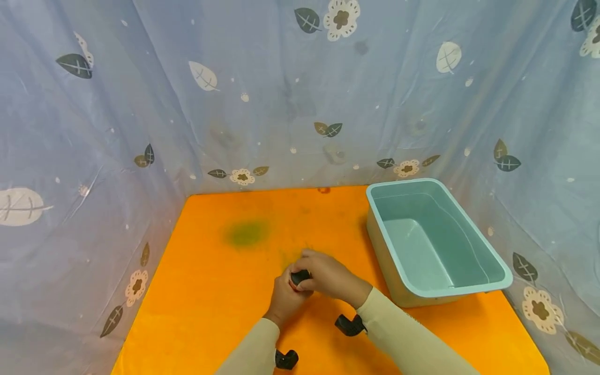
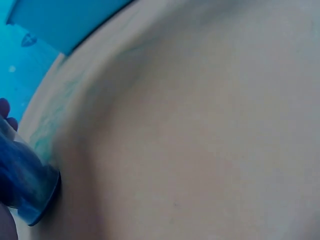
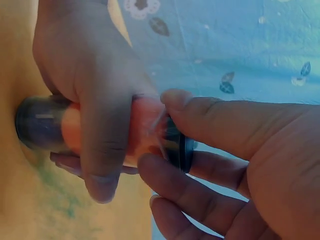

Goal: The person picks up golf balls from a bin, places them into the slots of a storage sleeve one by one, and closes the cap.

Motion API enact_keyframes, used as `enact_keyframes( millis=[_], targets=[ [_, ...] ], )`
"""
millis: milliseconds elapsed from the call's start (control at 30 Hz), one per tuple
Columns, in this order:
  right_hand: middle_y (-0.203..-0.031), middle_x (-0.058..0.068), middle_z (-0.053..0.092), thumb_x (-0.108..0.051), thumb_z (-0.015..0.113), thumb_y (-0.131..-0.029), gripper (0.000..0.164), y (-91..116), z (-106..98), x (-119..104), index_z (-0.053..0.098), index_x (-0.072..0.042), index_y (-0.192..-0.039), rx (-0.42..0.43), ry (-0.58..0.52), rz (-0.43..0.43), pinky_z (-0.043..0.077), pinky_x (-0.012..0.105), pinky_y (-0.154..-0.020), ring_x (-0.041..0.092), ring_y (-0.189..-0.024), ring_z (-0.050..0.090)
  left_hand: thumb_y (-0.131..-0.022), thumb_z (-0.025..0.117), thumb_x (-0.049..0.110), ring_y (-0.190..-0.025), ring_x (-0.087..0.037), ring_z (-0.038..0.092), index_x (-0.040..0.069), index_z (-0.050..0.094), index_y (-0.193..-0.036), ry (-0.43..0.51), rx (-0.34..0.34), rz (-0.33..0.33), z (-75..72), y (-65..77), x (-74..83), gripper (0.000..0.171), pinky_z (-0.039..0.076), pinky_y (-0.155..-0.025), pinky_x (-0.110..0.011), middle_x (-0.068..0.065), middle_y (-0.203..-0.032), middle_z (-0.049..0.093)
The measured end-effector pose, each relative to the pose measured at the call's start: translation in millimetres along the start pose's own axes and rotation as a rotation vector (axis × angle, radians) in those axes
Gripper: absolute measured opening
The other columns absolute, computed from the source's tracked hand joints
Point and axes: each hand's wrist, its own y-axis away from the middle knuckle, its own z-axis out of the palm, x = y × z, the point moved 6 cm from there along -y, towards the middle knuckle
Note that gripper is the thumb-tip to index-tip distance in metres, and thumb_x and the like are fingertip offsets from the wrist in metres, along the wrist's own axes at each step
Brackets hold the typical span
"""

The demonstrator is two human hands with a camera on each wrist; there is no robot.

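A small cylindrical bottle with a red-orange band (image 3: 145, 120) and a dark base (image 3: 40, 122) stands on the orange table (image 1: 211, 291). My left hand (image 1: 285, 298) wraps round its middle, the thumb lying across the band in the right wrist view. At the top, my right hand (image 1: 330, 277) grips the black lid (image 1: 300, 278) between thumb and fingers. In the left wrist view only the lower part of the bottle (image 2: 30, 175) shows at the left edge, and most of that hand is out of frame.
A light blue-green plastic bin (image 1: 389, 245) stands at the right of the table. A blue curtain (image 1: 281, 104) with leaves and flowers surrounds the table at the back and sides. A green smudge (image 1: 247, 233) marks the tabletop. Black devices (image 1: 350, 325) sit at both wrists.
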Motion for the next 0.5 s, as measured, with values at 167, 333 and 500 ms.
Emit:
enact_keyframes(
  millis=[167,333,500],
  targets=[
    [-0.116,0.0,0.061,-0.021,0.087,-0.097,0.043,5.2,3.1,16.1,0.073,-0.011,-0.136,0.013,-0.091,0.074,0.055,0.03,-0.081,0.017,-0.092,0.061,-0.079,0.089,-0.001,-0.082,-0.015,0.071,0.001,0.07,-0.118,0.0,-0.055,-0.076,3.3,-3.0,-2.8,0.044,0.061,-0.075,-0.03,-0.006,-0.097,0.076],
    [-0.131,0.002,0.059,-0.031,0.085,-0.099,0.058,27.7,-1.6,35.9,0.064,-0.015,-0.15,0.144,-0.195,0.203,0.056,0.033,-0.075,0.015,-0.086,0.06,-0.091,0.089,0.007,-0.074,-0.015,0.059,0.01,0.066,-0.109,0.082,-0.07,-0.169,10.1,-7.9,-3.5,0.029,0.053,-0.07,-0.03,0.001,-0.085,0.064],
    [-0.131,0.009,0.062,-0.025,0.08,-0.103,0.043,58.3,3.3,56.4,0.068,-0.009,-0.141,0.325,-0.294,0.279,0.056,0.032,-0.074,0.018,-0.084,0.059,-0.094,0.09,0.025,-0.084,-0.021,0.057,0.006,0.064,-0.115,0.165,-0.058,-0.262,13.8,-17.5,-9.7,0.038,0.049,-0.078,-0.036,-0.001,-0.096,0.058]
  ],
)
